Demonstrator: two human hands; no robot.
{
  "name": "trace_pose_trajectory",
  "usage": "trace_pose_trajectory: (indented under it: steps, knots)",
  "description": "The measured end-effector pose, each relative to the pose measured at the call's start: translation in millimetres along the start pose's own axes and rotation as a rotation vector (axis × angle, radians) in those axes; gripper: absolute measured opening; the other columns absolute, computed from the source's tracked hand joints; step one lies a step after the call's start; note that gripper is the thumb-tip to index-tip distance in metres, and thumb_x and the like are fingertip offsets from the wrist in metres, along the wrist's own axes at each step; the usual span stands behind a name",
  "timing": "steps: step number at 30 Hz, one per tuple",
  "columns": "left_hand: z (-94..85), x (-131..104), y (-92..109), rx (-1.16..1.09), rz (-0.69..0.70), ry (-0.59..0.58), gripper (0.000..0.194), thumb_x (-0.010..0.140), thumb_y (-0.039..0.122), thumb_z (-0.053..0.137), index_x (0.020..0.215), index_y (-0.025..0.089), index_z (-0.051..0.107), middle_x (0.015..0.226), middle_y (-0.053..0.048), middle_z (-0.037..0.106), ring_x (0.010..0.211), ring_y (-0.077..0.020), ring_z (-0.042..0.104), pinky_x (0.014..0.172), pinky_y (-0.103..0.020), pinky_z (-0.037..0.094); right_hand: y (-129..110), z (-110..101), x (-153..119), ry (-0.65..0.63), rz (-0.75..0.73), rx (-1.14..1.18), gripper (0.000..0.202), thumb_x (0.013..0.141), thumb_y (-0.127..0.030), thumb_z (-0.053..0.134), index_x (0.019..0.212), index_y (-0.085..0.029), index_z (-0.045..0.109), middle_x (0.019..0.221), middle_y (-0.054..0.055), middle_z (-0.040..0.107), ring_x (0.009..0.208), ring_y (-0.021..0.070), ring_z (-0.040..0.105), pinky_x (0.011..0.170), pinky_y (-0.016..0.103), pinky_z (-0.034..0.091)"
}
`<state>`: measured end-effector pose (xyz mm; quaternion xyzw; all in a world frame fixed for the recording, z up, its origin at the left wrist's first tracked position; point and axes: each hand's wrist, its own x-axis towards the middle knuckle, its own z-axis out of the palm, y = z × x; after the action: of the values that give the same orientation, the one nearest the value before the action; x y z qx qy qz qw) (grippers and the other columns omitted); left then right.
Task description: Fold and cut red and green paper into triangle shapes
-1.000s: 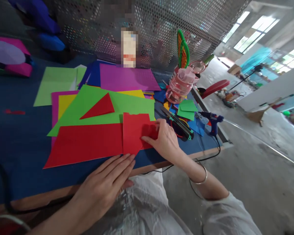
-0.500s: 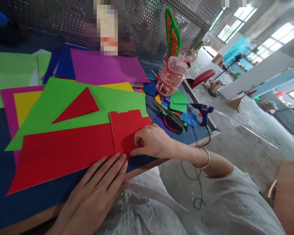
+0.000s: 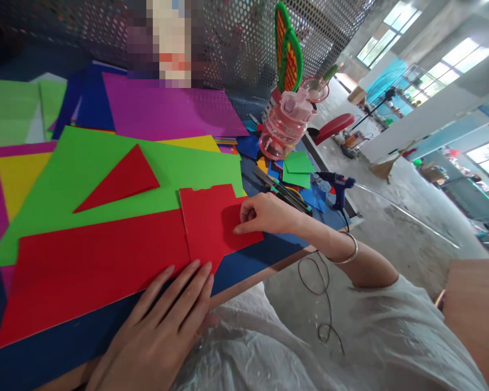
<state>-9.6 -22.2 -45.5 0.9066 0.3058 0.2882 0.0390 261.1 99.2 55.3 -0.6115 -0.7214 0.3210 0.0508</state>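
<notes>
A large sheet of red paper (image 3: 101, 260) lies along the near side of the table, with a folded-over red flap (image 3: 206, 217) at its right end. My left hand (image 3: 163, 315) rests flat with its fingers stretched out, fingertips on the lower edge of the red sheet beside the flap. Over the right part of the red paper, my right hand (image 3: 264, 214) is curled, thumb tip against the surface; no object shows in its fingers. A red paper triangle (image 3: 122, 182) lies on a green sheet (image 3: 199, 165) beyond.
Yellow (image 3: 20, 174), purple (image 3: 171, 111) and blue sheets spread behind. To the right stand a pink bottle (image 3: 283, 127), a cutter knife (image 3: 287, 195), green paper pieces (image 3: 298, 168) and a blue glue gun (image 3: 338, 184). A perforated metal panel (image 3: 236, 49) borders the back.
My right hand has slid to the right across the red paper, uncovering the part beside the flap. My left hand stays on the lower edge. The view has shifted slightly.
</notes>
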Motion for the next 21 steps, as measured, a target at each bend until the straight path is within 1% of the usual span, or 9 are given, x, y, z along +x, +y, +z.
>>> trace_pose_trajectory:
  steps: [2,4,6,9,12,14,17,19,21]
  knots:
    - [-2.0,2,-5,0.031,0.058,-0.001,0.046,0.11,0.027,0.038,0.139,0.011,0.07,0.149,-0.017,0.07,0.146,-0.0328,0.06,0.139,-0.048,0.017,3,-4,3,-0.001,0.007,0.011,0.025,0.077,-0.026,0.094,0.066,-0.02,0.072,0.061,-0.006,0.066,0.06,0.0102,0.06,0.065,0.027,0.039]
    - [-4.2,4,-11,0.075,0.14,-0.012,0.044,0.109,0.03,0.044,0.138,0.01,0.07,0.148,-0.019,0.069,0.142,-0.0343,0.063,0.139,-0.049,0.014,7,-8,7,-0.007,0.009,0.028,0.023,0.078,-0.025,0.093,0.068,-0.019,0.072,0.061,-0.006,0.066,0.061,0.0104,0.061,0.065,0.026,0.04]
    - [-5.5,5,-15,0.099,0.193,-0.019,0.043,0.108,0.032,0.048,0.137,0.011,0.071,0.149,-0.019,0.069,0.139,-0.0349,0.065,0.138,-0.05,0.015,11,-12,10,-0.009,0.01,0.046,0.021,0.078,-0.024,0.091,0.071,-0.019,0.073,0.063,-0.006,0.066,0.062,0.0105,0.061,0.064,0.025,0.04]
    - [-5.2,6,-18,0.122,0.201,-0.021,0.043,0.108,0.031,0.047,0.138,0.012,0.071,0.15,-0.018,0.068,0.138,-0.0354,0.066,0.137,-0.053,0.017,17,-15,12,-0.007,0.005,0.07,0.018,0.079,-0.022,0.09,0.075,-0.018,0.072,0.065,-0.006,0.066,0.064,0.0106,0.062,0.065,0.025,0.042]
    - [-4.5,6,-17,0.157,0.228,-0.017,0.045,0.108,0.03,0.045,0.137,0.008,0.07,0.151,-0.021,0.067,0.136,-0.0375,0.066,0.136,-0.056,0.018,20,-16,13,-0.011,-0.014,0.091,0.017,0.078,-0.019,0.088,0.077,-0.018,0.071,0.065,-0.007,0.065,0.064,0.0102,0.061,0.065,0.024,0.043]
    - [-4.8,6,-17,0.175,0.24,-0.015,0.046,0.11,0.033,0.043,0.137,0.008,0.07,0.151,-0.02,0.067,0.137,-0.0373,0.065,0.135,-0.057,0.02,23,-16,13,-0.008,-0.034,0.101,0.015,0.08,-0.018,0.085,0.078,-0.018,0.071,0.065,-0.007,0.065,0.064,0.0099,0.06,0.066,0.024,0.043]
    - [-5.8,7,-17,0.191,0.228,-0.003,0.049,0.113,0.039,0.039,0.14,0.011,0.069,0.149,-0.017,0.069,0.141,-0.0345,0.063,0.135,-0.054,0.023,26,-15,12,0.001,-0.067,0.112,0.01,0.083,-0.014,0.079,0.08,-0.018,0.07,0.066,-0.007,0.064,0.063,0.0101,0.06,0.067,0.024,0.044]
    - [-6.0,7,-18,0.199,0.222,-0.001,0.049,0.113,0.039,0.039,0.141,0.011,0.068,0.149,-0.016,0.069,0.14,-0.0331,0.064,0.136,-0.052,0.022,27,-13,9,0.031,-0.087,0.109,0.008,0.084,-0.011,0.075,0.083,-0.017,0.07,0.068,-0.006,0.065,0.064,0.0103,0.06,0.067,0.024,0.044]
    - [-5.7,8,-18,0.204,0.227,-0.007,0.048,0.113,0.039,0.04,0.141,0.013,0.069,0.149,-0.014,0.07,0.138,-0.0315,0.066,0.137,-0.05,0.021,26,-7,4,0.102,-0.109,0.097,0.007,0.087,-0.01,0.071,0.091,-0.017,0.07,0.075,-0.005,0.068,0.068,0.0107,0.061,0.068,0.024,0.044]
